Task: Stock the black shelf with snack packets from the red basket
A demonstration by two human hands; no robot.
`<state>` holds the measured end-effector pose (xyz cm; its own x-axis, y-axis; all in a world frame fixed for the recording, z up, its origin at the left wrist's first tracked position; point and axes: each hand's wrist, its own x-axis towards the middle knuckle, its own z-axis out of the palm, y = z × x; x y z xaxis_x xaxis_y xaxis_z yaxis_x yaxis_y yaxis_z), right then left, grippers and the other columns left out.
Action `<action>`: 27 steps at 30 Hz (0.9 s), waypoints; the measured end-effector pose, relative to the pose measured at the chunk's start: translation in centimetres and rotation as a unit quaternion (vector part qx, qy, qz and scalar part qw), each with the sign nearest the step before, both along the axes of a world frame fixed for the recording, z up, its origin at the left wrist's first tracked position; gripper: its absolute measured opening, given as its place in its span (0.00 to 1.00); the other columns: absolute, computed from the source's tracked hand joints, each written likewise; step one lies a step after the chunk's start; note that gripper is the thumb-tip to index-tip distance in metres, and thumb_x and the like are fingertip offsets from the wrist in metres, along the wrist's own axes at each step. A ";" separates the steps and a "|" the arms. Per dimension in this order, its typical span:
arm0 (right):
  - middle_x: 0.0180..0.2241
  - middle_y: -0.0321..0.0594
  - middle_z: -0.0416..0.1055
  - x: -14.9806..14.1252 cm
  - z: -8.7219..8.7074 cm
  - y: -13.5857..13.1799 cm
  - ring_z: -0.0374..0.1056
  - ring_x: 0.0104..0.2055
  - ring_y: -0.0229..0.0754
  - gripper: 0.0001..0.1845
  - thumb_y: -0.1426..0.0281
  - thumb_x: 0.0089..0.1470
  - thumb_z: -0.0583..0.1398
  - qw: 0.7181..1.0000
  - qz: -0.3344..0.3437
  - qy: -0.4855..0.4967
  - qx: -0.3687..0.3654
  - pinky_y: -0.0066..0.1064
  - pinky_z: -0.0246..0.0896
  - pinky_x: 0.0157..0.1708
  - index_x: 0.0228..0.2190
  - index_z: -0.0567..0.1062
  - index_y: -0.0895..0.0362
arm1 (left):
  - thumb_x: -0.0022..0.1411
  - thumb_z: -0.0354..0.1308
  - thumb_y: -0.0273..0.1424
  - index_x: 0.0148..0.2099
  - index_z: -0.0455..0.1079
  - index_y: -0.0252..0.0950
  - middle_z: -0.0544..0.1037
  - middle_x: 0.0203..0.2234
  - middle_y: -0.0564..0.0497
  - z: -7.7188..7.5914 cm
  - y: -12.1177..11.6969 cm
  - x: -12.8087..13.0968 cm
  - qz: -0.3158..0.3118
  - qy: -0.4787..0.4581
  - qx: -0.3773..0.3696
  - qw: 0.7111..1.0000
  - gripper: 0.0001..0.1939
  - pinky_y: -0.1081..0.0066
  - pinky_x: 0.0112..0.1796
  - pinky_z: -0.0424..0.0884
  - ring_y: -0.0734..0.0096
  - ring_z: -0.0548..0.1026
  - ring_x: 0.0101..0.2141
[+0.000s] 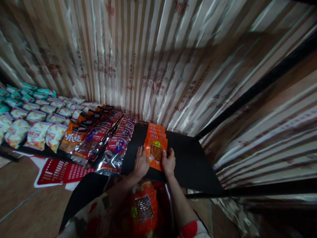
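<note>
A row of orange snack packets (155, 145) lies overlapped from front to back on the black shelf (190, 158). The front packet has a window with brown sticks showing through it. My left hand (142, 162) presses against its left edge, fingers together. At the right edge, my right hand (168, 162) grips the same packet with its thumb on the front. Below the shelf edge, near my lap, another orange packet (145, 210) rests among more packets in a dim red container. Left of my left hand stand overlapped red and silver snack packets (116, 147).
Farther left on the shelf are orange and black bags (71, 137), white snack bags (38, 135) and green bags (27, 94). A red basket (56, 172) sits below. A striped curtain (148, 66) hangs behind; a black metal bar (247, 92) slopes on the right.
</note>
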<state>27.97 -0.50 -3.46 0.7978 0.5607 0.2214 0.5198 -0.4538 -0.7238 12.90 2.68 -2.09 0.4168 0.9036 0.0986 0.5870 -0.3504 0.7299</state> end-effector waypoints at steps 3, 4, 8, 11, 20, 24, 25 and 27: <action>0.52 0.54 0.65 0.7 0.2 1.1 0.61 0.54 0.49 0.37 0.55 0.51 0.49 0.999 0.008 0.035 -0.020 0.37 0.55 0.51 0.56 0.58 0.67 | 0.62 0.41 0.27 0.60 0.55 0.29 0.58 0.60 0.43 0.1 1.9 1.7 0.005 0.003 -0.022 1.000 0.24 0.63 0.60 0.49 0.63 0.48 0.62; 0.52 0.53 0.65 0.9 0.3 1.5 0.60 0.54 0.50 0.37 0.55 0.51 0.49 0.999 0.010 0.042 -0.025 0.36 0.54 0.51 0.56 0.57 0.67 | 0.62 0.41 0.28 0.60 0.55 0.28 0.58 0.60 0.43 0.2 2.4 2.2 0.008 0.005 -0.037 0.999 0.25 0.63 0.60 0.49 0.63 0.47 0.62; 0.52 0.53 0.64 1.6 0.7 2.5 0.60 0.55 0.50 0.38 0.55 0.52 0.50 0.998 0.009 0.058 -0.039 0.36 0.54 0.52 0.57 0.56 0.67 | 0.62 0.41 0.29 0.61 0.53 0.27 0.58 0.60 0.42 0.8 4.3 3.4 0.023 0.001 -0.096 0.995 0.25 0.64 0.60 0.47 0.62 0.46 0.62; 0.51 0.53 0.66 2.1 0.9 3.2 0.60 0.54 0.50 0.37 0.56 0.52 0.50 0.998 0.013 0.053 -0.043 0.36 0.53 0.52 0.57 0.57 0.68 | 0.61 0.43 0.28 0.61 0.54 0.29 0.59 0.59 0.43 1.1 5.3 4.0 0.040 -0.021 -0.138 0.989 0.25 0.64 0.60 0.48 0.63 0.49 0.62; 0.49 0.56 0.67 1.7 1.1 4.5 0.62 0.53 0.51 0.34 0.62 0.49 0.55 0.996 0.004 0.009 -0.088 0.36 0.53 0.51 0.54 0.61 0.70 | 0.57 0.47 0.24 0.59 0.58 0.31 0.60 0.59 0.43 0.1 5.2 4.1 0.046 -0.050 -0.155 0.986 0.26 0.69 0.59 0.50 0.66 0.54 0.60; 0.50 0.58 0.67 1.8 1.4 3.3 0.63 0.52 0.52 0.31 0.64 0.50 0.55 0.993 0.007 -0.022 -0.113 0.36 0.53 0.51 0.53 0.62 0.70 | 0.55 0.47 0.21 0.59 0.58 0.32 0.61 0.58 0.44 -0.2 3.5 3.9 0.031 -0.048 -0.148 0.987 0.28 0.67 0.59 0.50 0.66 0.54 0.60; 0.49 0.58 0.67 1.9 1.5 2.8 0.63 0.52 0.52 0.31 0.64 0.50 0.54 0.992 0.006 -0.025 -0.121 0.36 0.53 0.51 0.53 0.63 0.70 | 0.55 0.47 0.21 0.60 0.57 0.31 0.61 0.59 0.44 -0.2 2.9 3.9 0.021 -0.046 -0.144 0.988 0.28 0.67 0.59 0.50 0.66 0.53 0.60; 0.48 0.57 0.68 2.4 1.8 1.5 0.64 0.51 0.52 0.30 0.64 0.51 0.53 0.990 -0.005 -0.024 -0.138 0.36 0.54 0.51 0.53 0.63 0.69 | 0.55 0.46 0.21 0.60 0.56 0.27 0.59 0.59 0.42 0.1 1.6 4.2 -0.010 -0.038 -0.139 0.990 0.29 0.68 0.60 0.49 0.66 0.52 0.61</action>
